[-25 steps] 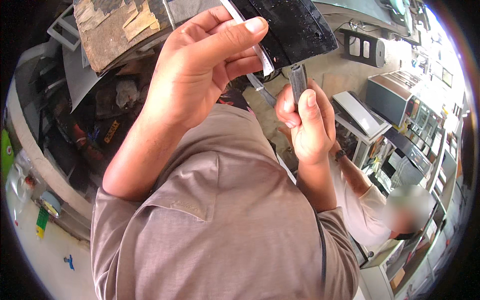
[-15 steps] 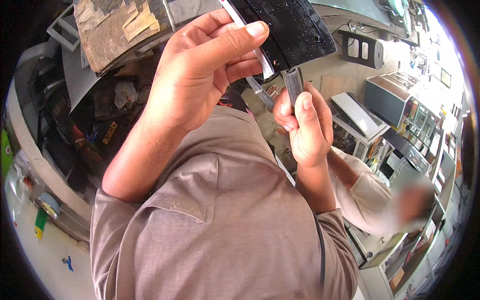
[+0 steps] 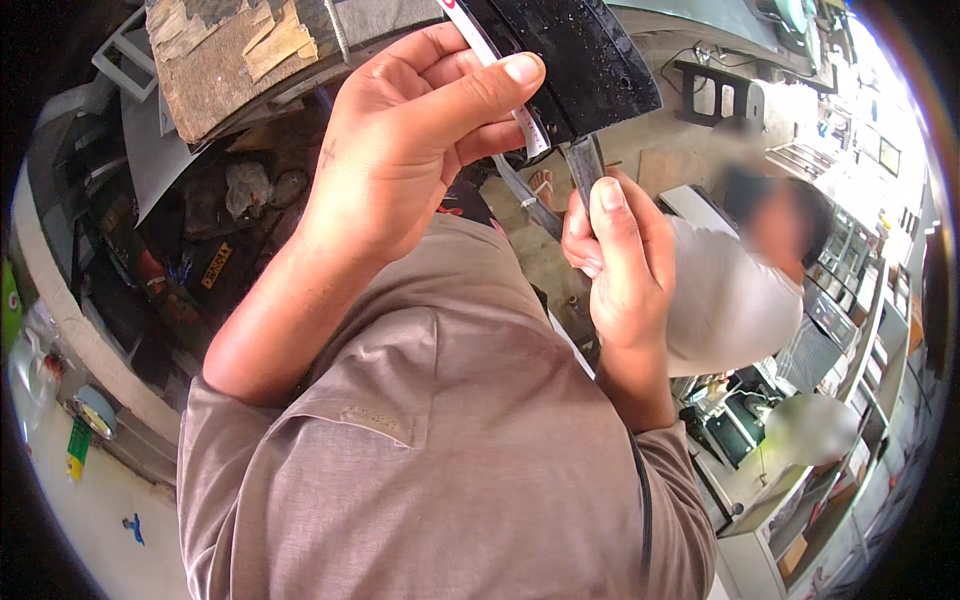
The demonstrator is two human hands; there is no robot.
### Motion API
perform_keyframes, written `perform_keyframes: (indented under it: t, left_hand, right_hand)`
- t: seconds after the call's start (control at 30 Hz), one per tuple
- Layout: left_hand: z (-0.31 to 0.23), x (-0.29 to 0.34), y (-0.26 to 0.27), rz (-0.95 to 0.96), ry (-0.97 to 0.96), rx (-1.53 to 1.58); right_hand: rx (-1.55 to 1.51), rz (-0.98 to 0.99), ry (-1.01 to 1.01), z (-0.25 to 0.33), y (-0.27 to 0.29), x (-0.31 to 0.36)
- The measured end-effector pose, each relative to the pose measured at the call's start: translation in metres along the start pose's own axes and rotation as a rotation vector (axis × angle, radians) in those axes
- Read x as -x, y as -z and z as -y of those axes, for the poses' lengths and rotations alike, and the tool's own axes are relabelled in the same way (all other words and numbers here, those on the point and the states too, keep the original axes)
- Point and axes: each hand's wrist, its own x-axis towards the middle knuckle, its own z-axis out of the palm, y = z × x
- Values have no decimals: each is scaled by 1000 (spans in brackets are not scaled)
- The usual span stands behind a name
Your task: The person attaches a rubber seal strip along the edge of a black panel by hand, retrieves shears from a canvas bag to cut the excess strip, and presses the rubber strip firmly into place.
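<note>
The panel is pinched at its left edge by the left hand, while the strip, gripped tightly by the right hand, is pointed lengthwise at the panel's lower edge.

The person's hands number two: one left hand and one right hand. At these two are one black panel, one white strip along that panel's edge, and one dark grey strip. One grey length also shows beside the right hand, which hides any join, so it may be that strip's other end, making one piece rather than two. Toward the left are one worn wooden board, one pale crumpled lump, one roll, one green-and-yellow item and one small blue item. Toward the right are one black frame and one co-worker.
</note>
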Motion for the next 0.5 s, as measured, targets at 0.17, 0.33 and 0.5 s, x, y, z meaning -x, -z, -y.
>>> perform_keyframes:
  t: [0.17,0.33,0.5]
  left_hand:
    - [2,-1,-3,-27,-1,-41]
    - [15,0,-2,25,38,-78]
    - [22,2,-6,-4,66,-38]
  right_hand:
    - [-269,76,-229,8,12,-1]
    - [-193,55,-218,9,8,-2]
    - [-184,29,-289,10,9,-5]
